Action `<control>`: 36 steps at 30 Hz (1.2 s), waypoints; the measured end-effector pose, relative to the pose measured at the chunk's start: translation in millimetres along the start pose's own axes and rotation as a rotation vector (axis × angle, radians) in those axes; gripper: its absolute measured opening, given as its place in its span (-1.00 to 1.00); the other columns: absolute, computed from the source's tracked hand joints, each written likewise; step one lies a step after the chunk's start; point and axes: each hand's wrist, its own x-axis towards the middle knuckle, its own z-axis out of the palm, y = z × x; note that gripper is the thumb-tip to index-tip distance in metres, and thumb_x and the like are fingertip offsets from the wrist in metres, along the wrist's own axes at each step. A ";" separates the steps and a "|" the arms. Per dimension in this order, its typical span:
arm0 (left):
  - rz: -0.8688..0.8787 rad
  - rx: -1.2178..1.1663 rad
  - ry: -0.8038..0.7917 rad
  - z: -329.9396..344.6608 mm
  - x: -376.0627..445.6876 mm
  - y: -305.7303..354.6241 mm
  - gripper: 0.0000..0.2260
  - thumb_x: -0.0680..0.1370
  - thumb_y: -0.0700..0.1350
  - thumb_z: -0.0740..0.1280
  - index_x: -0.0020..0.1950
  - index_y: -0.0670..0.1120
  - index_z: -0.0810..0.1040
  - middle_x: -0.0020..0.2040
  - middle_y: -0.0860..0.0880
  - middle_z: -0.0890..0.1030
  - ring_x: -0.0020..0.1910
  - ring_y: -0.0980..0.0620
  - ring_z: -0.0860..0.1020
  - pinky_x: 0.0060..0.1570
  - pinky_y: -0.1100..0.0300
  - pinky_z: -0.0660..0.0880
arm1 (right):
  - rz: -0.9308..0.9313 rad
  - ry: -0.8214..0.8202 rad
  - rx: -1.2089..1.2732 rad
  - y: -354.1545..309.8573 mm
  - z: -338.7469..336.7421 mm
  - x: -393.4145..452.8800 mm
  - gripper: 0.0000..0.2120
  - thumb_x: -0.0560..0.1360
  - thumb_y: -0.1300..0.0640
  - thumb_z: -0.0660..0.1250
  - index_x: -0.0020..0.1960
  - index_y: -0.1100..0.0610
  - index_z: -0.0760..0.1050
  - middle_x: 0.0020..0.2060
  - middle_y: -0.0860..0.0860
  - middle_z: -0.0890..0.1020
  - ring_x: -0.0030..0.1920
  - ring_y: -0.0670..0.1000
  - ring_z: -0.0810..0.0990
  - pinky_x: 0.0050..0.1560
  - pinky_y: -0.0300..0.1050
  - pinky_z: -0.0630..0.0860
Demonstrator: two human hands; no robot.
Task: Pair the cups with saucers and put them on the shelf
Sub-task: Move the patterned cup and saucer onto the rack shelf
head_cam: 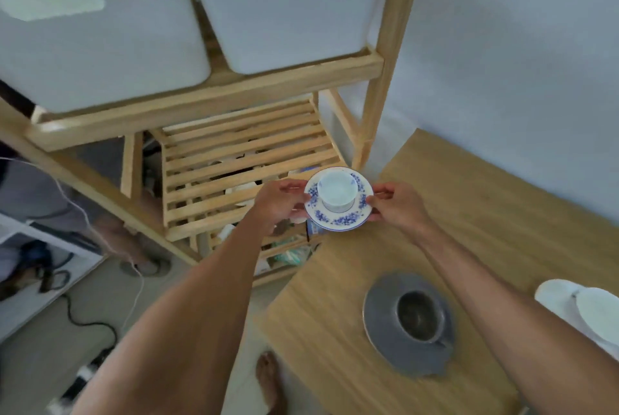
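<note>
Risk at this moment is concentrated in the small white cup, which merely stands loose on the blue-flowered saucer just right of the frame's centre. The saucer is pinched at its opposite rims, the left hand closed on the left edge and the right hand closed on the right edge, and the pair is carried in the air, in front of the slatted shelf at centre frame and past the far edge of the wooden table.

If the saucer were tilted during the reach, the cup could be expected to slide and tip off, since nothing but its own weight keeps it seated. The grip is taken by fingertips only at the thin rim, so a slip on either side would probably let the whole set drop to the floor.

The shelf is made of slats with gaps between them; a saucer set down across a gap or too near the front rail might rock. The upper tier, loaded with white bins at the top of the frame, leaves a low opening, and the cup could be knocked against that rail if it were lifted too high.

At lower right a grey cup on a grey saucer is seen on the table, and a white set at the right edge; these are judged still to be shelved.
</note>
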 end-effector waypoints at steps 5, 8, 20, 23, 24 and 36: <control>-0.012 -0.076 0.112 -95.9 10.8 -2.9 -0.70 0.48 -0.38 0.47 0.20 -0.24 0.66 -0.02 -0.18 0.75 -0.21 -0.05 0.74 -0.22 0.13 0.68 | -0.034 -0.123 -0.071 -42.2 90.7 24.5 -0.75 0.53 0.34 0.44 0.21 0.29 0.62 -0.02 0.18 0.74 -0.18 0.07 0.76 -0.21 -0.09 0.72; -0.003 -0.118 0.170 -143.1 16.1 -4.4 -0.71 0.50 -0.38 0.44 0.23 -0.26 0.64 0.03 -0.18 0.74 -0.20 -0.04 0.74 -0.25 0.16 0.67 | -0.048 -0.172 -0.133 -63.0 143.7 41.9 -0.76 0.52 0.31 0.47 0.18 0.27 0.63 -0.08 0.11 0.73 -0.28 -0.06 0.74 -0.30 -0.17 0.69; 0.016 -0.148 0.415 -228.3 87.3 -10.1 -0.67 0.55 -0.39 0.35 0.30 -0.23 0.58 0.20 -0.19 0.67 0.11 -0.17 0.68 -0.10 0.02 0.69 | -0.120 -0.210 -0.239 -105.9 275.2 121.2 -0.78 0.47 0.30 0.51 0.12 0.20 0.68 -0.03 0.11 0.76 -0.18 0.02 0.77 -0.16 -0.04 0.73; 0.039 -0.103 0.505 -236.7 107.0 -11.7 -0.69 0.55 -0.38 0.35 0.28 -0.22 0.59 0.19 -0.19 0.67 0.12 -0.17 0.67 0.06 -0.07 0.65 | -0.135 -0.217 -0.214 -110.3 291.9 136.0 -0.77 0.46 0.32 0.52 0.10 0.21 0.68 -0.05 0.11 0.74 -0.17 0.04 0.77 -0.21 -0.11 0.72; 0.049 -0.081 0.527 -239.3 111.6 -10.4 -0.70 0.55 -0.38 0.35 0.27 -0.23 0.60 0.15 -0.16 0.67 0.11 -0.14 0.67 0.06 -0.05 0.65 | -0.143 -0.213 -0.225 -111.0 296.8 140.2 -0.77 0.45 0.32 0.53 0.10 0.21 0.68 -0.04 0.12 0.74 -0.16 0.05 0.77 -0.21 -0.09 0.72; 0.069 -0.005 0.747 -255.7 158.7 -5.2 -0.67 0.57 -0.23 0.35 0.34 -0.09 0.57 0.30 -0.11 0.61 0.23 -0.09 0.59 0.19 0.04 0.60 | -0.182 -0.183 -0.078 -108.9 340.5 181.8 -0.73 0.45 0.35 0.52 0.14 0.25 0.64 0.01 0.13 0.73 -0.12 0.08 0.77 -0.13 -0.05 0.73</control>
